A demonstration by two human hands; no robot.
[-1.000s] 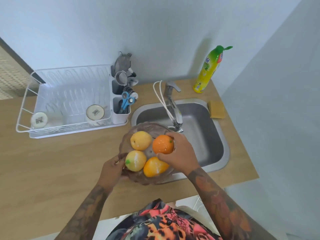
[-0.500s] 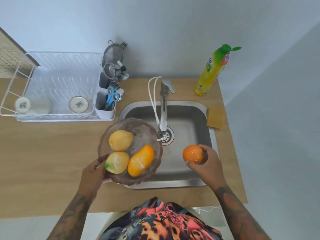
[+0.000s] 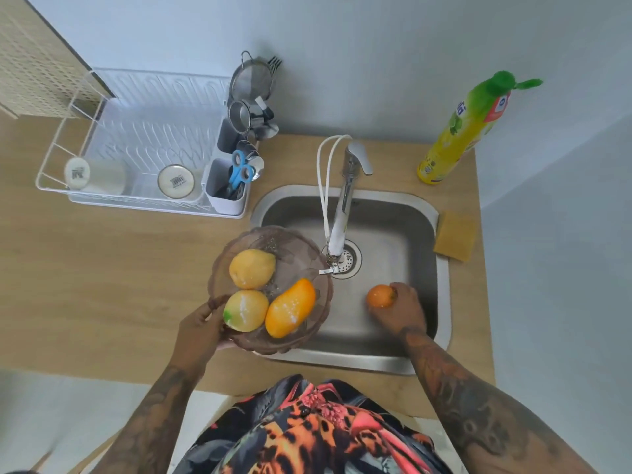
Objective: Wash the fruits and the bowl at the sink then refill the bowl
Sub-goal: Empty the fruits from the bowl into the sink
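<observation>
Fingers of the right hand curl around the orange, gripping it low inside the sink, to the right of the drain and near the front wall of the basin. The right forearm reaches in over the front rim of the sink, the wrist bent so the knuckles face up and the fruit sits at the fingertips on the hand's left side. Whether the orange touches the basin floor cannot be told.

The left hand grips the near-left rim of the bowl, thumb over the edge and fingers underneath, holding the tinted glass bowl above the sink's left front corner, partly over the wooden counter. The left forearm comes up from the lower left.

Inside the bowl lie three fruits: a yellow pear-like fruit at the back, a yellow-green lemon-like fruit at the front left by the thumb, and an orange mango at the front right, touching the fruit beside it.

The faucet reaches out over the basin, its spout ending just beside the bowl's right rim and above the drain. A sponge lies on the sink's right edge. A yellow and green bottle stands at the back right of the counter. A white dish rack sits to the left of the sink, with a utensil caddy holding blue scissors.
</observation>
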